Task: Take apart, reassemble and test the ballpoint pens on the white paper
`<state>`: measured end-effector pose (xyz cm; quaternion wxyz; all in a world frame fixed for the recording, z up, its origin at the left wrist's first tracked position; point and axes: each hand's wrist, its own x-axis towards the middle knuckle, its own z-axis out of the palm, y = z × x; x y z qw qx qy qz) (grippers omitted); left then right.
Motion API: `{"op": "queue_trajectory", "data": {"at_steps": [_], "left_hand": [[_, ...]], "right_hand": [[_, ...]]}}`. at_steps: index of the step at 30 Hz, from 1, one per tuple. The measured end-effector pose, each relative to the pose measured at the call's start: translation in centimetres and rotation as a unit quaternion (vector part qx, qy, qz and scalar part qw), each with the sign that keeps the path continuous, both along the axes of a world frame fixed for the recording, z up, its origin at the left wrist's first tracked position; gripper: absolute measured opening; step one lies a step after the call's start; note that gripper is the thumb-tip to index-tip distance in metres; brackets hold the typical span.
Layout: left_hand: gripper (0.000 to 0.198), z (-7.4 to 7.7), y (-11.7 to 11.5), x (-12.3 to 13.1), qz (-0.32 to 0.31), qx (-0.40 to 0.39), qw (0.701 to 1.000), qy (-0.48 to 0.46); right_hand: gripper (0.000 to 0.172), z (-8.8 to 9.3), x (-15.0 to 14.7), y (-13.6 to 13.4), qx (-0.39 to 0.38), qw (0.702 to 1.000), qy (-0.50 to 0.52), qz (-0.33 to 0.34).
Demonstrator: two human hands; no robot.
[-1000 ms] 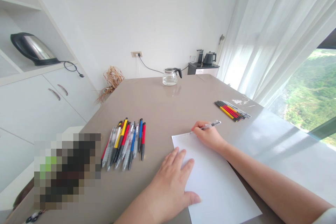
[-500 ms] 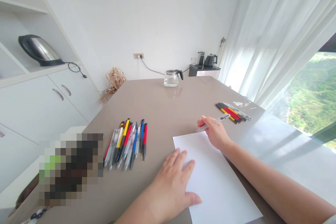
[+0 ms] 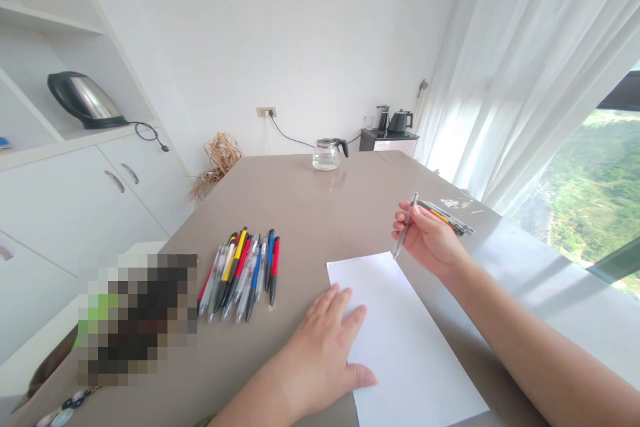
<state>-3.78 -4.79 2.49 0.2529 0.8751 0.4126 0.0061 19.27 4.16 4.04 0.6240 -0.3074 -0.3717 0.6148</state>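
Gripping a clear pen (image 3: 405, 230) between thumb and fingers, the right hand (image 3: 430, 238) is positioned right of centre, its forearm (image 3: 525, 327) angled from the lower right corner. The left hand (image 3: 327, 347) lies palm down, fingers spread, across the left edge of the paper (image 3: 410, 353), lower centre.

Left hand (image 3: 323, 353), at left edge of paper sheet (image 3: 400, 340): bare, tapered fingers, thumbnail showing | left forearm (image 3: 273, 390): bare, smooth | right hand (image 3: 434, 239), near sheet's far right corner: bare | right forearm (image 3: 530, 320), right of sheet: bare, widening from wrist
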Motion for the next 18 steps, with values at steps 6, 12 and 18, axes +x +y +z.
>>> {"op": "queue_trajectory", "data": {"at_steps": [6, 12, 18], "left_hand": [[0.070, 0.3, -0.1, 0.1, 0.003, -0.007, 1.000, 0.006], [0.070, 0.9, 0.0, 0.3, 0.005, -0.026, 1.000, 0.017], [0.070, 0.8, 0.0, 0.2, 0.003, -0.022, 0.999, 0.023]], "right_hand": [[0.051, 1.1, 1.7, -0.6, 0.036, 0.998, 0.050, 0.001], [0.047, 1.4, 3.2, -0.7, 0.075, 0.993, -0.040, -0.085], [0.050, 1.5, 3.3, -0.6, 0.069, 0.987, -0.088, -0.118]]}}
